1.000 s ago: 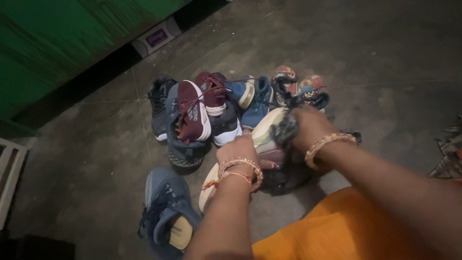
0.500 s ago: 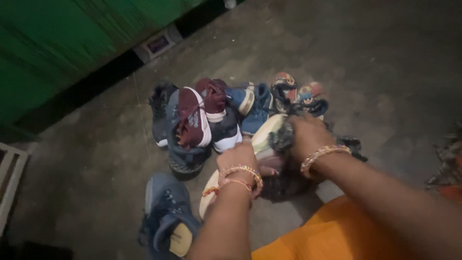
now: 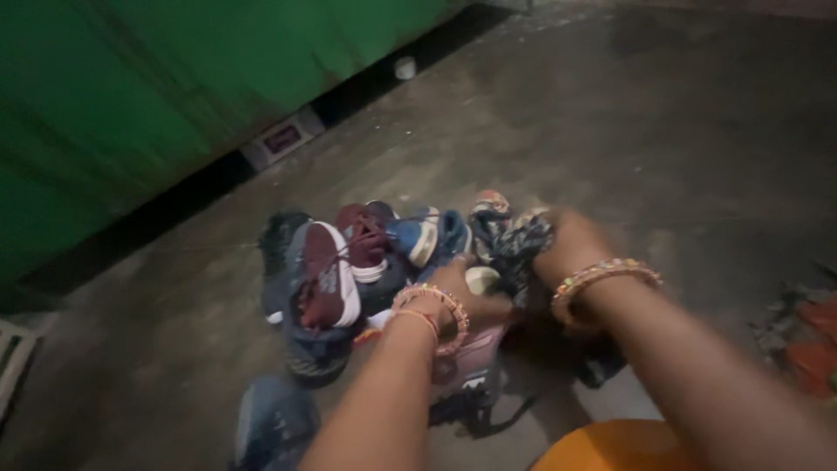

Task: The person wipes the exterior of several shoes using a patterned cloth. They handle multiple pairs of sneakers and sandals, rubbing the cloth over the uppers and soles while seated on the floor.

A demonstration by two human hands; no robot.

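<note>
Near edge: orange cloth [image 3: 619, 445] and a blue shoe [image 3: 275, 427] on the floor [image 3: 680, 122]. Left hand [image 3: 458, 292] grips a pale-soled shoe [image 3: 475, 349], now tipped upright against the lap rather than lying flat as a second ago; right hand [image 3: 571, 249] is closed on a dark rag [image 3: 519, 249] pressed to the shoe's top. Beyond, shoe pile [image 3: 349, 262], then green wall [image 3: 131, 96]; view has tilted up.

I have just 1 camera, worn on the head. It looks down and forward, close over the hands [image 3: 523, 279] and the floor [image 3: 663, 131].
</note>
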